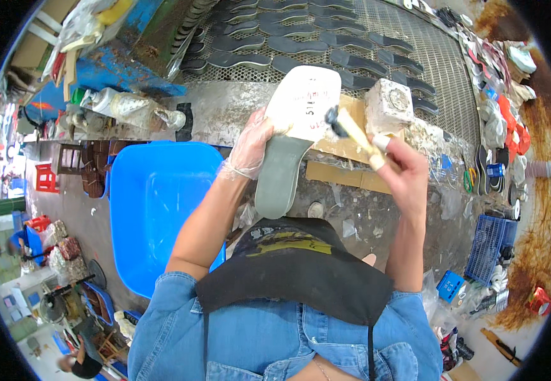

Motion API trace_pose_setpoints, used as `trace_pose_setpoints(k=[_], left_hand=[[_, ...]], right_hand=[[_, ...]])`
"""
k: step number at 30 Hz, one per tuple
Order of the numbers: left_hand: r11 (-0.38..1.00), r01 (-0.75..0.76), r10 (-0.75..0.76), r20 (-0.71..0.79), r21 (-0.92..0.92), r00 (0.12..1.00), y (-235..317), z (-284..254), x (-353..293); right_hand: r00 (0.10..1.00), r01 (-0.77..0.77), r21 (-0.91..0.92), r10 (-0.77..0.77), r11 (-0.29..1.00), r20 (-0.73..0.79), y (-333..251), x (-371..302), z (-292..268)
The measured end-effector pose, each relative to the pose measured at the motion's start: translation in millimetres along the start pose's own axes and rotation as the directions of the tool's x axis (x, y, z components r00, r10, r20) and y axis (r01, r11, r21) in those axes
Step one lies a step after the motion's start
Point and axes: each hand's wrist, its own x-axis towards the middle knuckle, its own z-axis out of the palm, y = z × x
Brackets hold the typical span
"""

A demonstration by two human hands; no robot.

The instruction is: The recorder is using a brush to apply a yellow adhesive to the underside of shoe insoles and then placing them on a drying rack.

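My left hand (254, 145), in a thin clear plastic glove, is closed on the side of a shoe sole (280, 176). The sole's far half is white with handwriting; the near half is grey-green. My right hand (404, 173) grips a short, pale-handled brush (355, 133), with something whitish wrapped on a finger. Its dark bristle end is beside the right edge of the sole's white half; I cannot tell if they touch. Just beyond the brush stands a whitish, crusted block-shaped container (389, 103) with a round opening on top.
Rows of dark soles (298, 44) lie on a metal mesh (437, 70) at the back. Stained bottles (129, 106) lie at the bench's left. A big blue tub (161, 209) stands left of me, a blue crate (488, 249) at right. Cardboard (342, 174) hangs at the bench's front.
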Motion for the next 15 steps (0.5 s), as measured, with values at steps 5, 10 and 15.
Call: trace_pose_setpoints(k=[5,10,15], left_hand=[[1.0,-0.009,0.008,0.011,0.014,1.0,17,1,-1],[0.996,-0.066,0.07,-0.077,0.054,0.995,33,13,-6],[0.996,-0.065,0.067,-0.016,0.063,0.998,36,0,-1]], right_hand=[[0.99,0.076,0.0,-0.076,0.997,0.116,-8,-7,11],[0.998,0.011,-0.044,-0.014,0.999,-0.064,-14,-3,29],[0.988,0.074,0.04,-0.079,0.996,0.13,-20,-8,31]])
